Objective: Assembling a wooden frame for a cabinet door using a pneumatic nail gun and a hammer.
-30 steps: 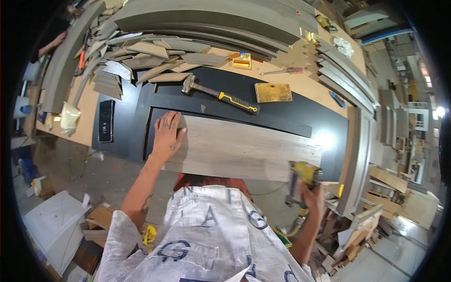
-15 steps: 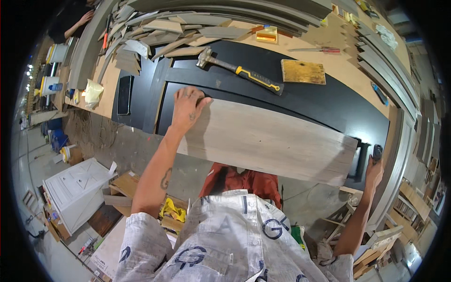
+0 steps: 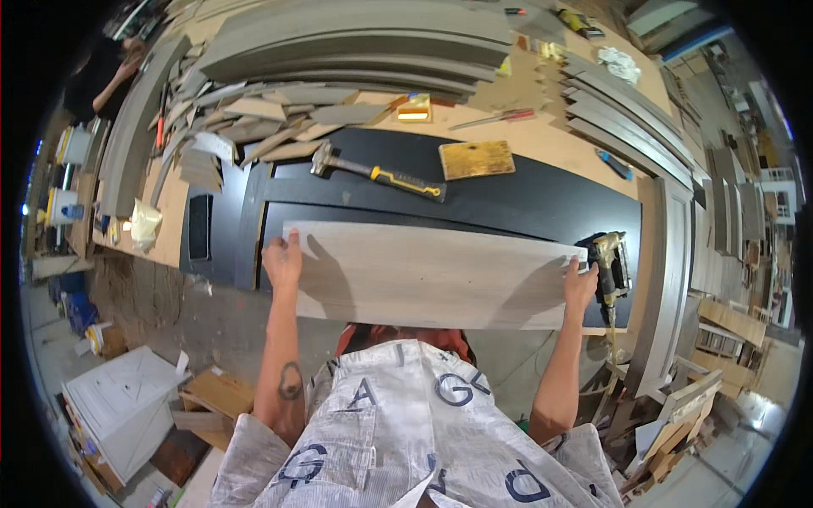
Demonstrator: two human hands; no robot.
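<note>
A long pale grey wooden board (image 3: 432,275) lies crosswise in front of me, over the near side of a black panel (image 3: 542,199) on the workbench. My left hand (image 3: 284,258) is closed on its left end, thumb on top. At the opposite end my right hand (image 3: 580,284) grips the board's edge, fingers partly hidden beneath. Just right of that hand, a nail gun (image 3: 606,261) rests on the black panel, apart from my fingers. Beyond the board lie a hammer (image 3: 381,175) with a black and yellow handle and a small yellowish wood block (image 3: 476,159).
Grey offcuts (image 3: 254,110) are heaped at the far left, with long grey boards (image 3: 356,42) stacked behind. A phone-like black slab (image 3: 200,227) lies at left. A screwdriver (image 3: 500,118) and a blue utility knife (image 3: 614,164) lie farther back. Another person's arm (image 3: 118,80) shows at far left.
My right hand has let go of the nail gun and taken the board's right end. My left hand has shifted from the board's far left corner down its left end.
</note>
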